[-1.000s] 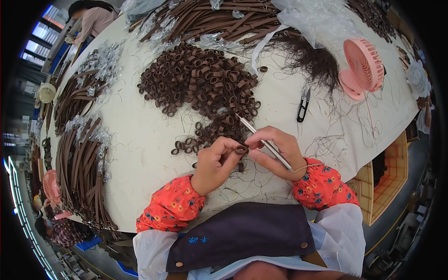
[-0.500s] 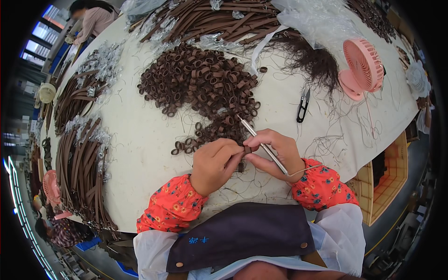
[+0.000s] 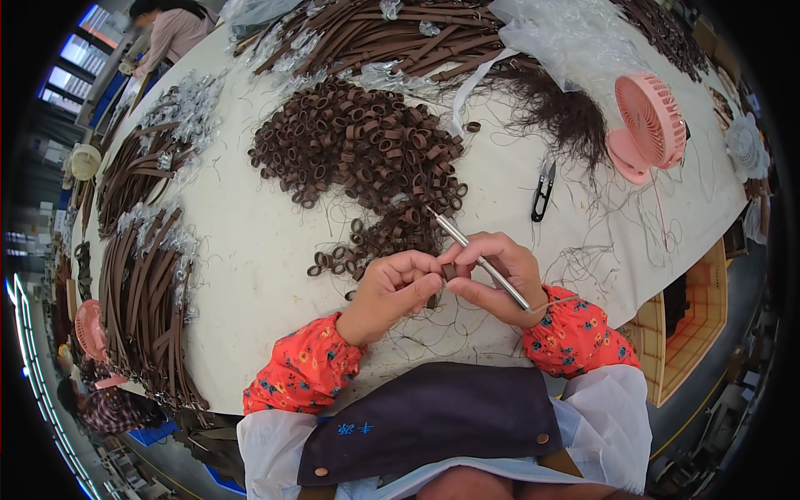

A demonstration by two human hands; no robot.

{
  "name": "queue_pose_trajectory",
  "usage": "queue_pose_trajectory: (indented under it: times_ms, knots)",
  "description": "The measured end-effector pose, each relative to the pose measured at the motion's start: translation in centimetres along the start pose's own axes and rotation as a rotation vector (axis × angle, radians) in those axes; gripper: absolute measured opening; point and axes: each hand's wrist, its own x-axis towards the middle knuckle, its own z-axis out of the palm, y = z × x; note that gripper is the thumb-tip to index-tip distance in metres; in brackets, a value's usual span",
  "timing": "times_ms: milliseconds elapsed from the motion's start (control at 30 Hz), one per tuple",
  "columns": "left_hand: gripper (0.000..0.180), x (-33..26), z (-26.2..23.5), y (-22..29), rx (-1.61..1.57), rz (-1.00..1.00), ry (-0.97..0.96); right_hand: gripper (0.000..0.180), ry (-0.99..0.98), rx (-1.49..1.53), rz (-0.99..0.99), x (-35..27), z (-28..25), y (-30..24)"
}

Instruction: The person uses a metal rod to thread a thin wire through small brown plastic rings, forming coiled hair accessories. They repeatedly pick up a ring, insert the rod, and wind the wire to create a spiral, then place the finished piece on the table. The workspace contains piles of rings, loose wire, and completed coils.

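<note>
Both my hands meet over the near middle of the table. My left hand [image 3: 390, 293] pinches a small brown leather strap loop [image 3: 449, 272] between thumb and fingers. Opposite it, the fingertips of my right hand [image 3: 506, 275] close on the same loop. Across that right hand lies a slim silver pen-shaped tool [image 3: 490, 269], its thin tip pointing up and left, away from the loop. A cord trails from its rear end by my wrist. Just beyond my fingers spreads a large pile of similar brown loops [image 3: 358, 133], with loose threads about it.
Black-handled thread snips [image 3: 542, 193] lie right of the pile, below a pink fan [image 3: 648, 123]. Brown belts [image 3: 146, 308] with plastic-wrapped buckles line the left side, and more belts [image 3: 400, 42] lie at the back. A wooden bin [image 3: 696, 308] stands beside the right table edge.
My hands have shifted slightly right with the loop between them. My left fingers have changed their hold, thumb lower and more apart. The silver tool stays in my right hand.
</note>
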Motion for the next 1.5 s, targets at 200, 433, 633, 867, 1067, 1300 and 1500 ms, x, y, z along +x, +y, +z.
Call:
queue_pose_trajectory:
  times_ms: [200,433,633,867,1067,1300,1500]
  knots:
    - [0.023,0.0,0.2,0.2,-0.018,0.016,0.022,0.031,0.002,-0.005,0.081,0.1,-0.1,-0.2]
    - [0.022,0.1,0.9,1.2,0.100,0.034,0.102,0.031,-0.005,-0.522,-0.224,0.5,0.1,0.0]
    - [0.018,0.2,0.7,0.6,0.986,0.601,0.264,0.033,0.019,-0.536,-0.199,0.5,0.4,0.3]
    - [0.042,0.0,0.6,0.5,0.539,0.411,0.221,0.031,0.114,-0.490,-0.235,0.6,0.4,0.2]
    - [0.038,0.0,1.1,-0.3,-0.021,0.119,0.021,0.034,0.107,-0.440,-0.228,0.1,0.4,0.4]
    - [0.019,0.3,1.0,-1.3,0.105,0.173,0.235,0.034,0.143,-0.431,-0.243,0.2,0.7,0.5]
    - [0.017,-0.1,0.9,-0.9,0.385,0.315,0.297,0.032,0.122,-0.414,-0.120,0.5,0.5,-0.3]
